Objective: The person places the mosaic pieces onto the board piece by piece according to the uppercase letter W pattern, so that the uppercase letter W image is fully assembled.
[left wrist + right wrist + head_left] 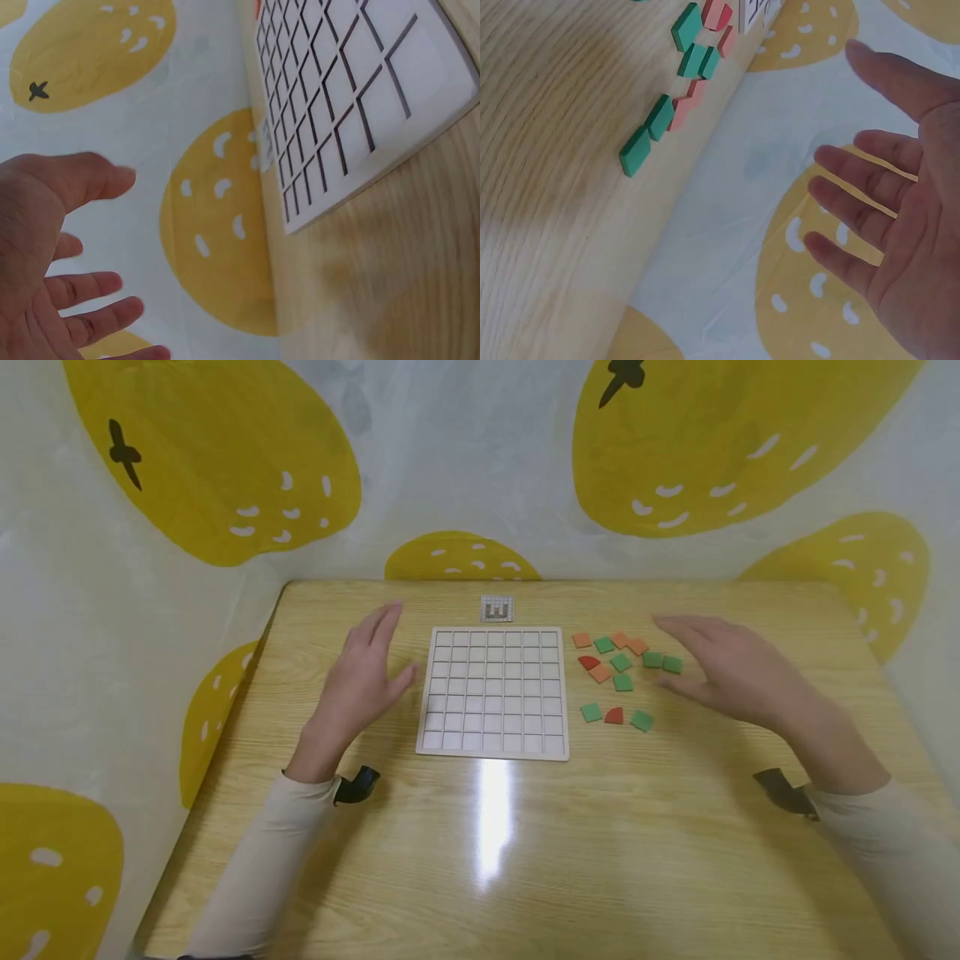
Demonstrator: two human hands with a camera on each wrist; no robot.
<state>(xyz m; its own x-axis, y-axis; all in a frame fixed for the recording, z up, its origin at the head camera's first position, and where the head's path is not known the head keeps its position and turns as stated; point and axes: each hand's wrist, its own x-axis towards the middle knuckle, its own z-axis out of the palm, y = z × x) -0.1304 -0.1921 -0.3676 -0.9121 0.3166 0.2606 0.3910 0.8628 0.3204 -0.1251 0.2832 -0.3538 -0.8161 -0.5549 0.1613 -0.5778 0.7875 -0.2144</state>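
Observation:
A square white grid board [492, 693] with a pale wooden frame lies on the table between my hands. To its left, my left hand [358, 672] hovers with fingers extended and thumb spread, holding nothing. My right hand [731, 672] is held over the table to the right of the loose tiles, its fingers loosely straight and its palm bare in the right wrist view. Those tiles lie scattered beside the board: green squares [591, 712], orange squares [582, 640] and red quarter-round pieces [614, 716]. Two green squares [662, 662] are nearest my right fingertips.
A small card [497, 608] with a brown pattern on a grid lies just behind the board. The wooden table [420, 860] meets a hanging white sheet [465, 468] with yellow fruit prints at its back and left. A bright light reflection shows on the tabletop.

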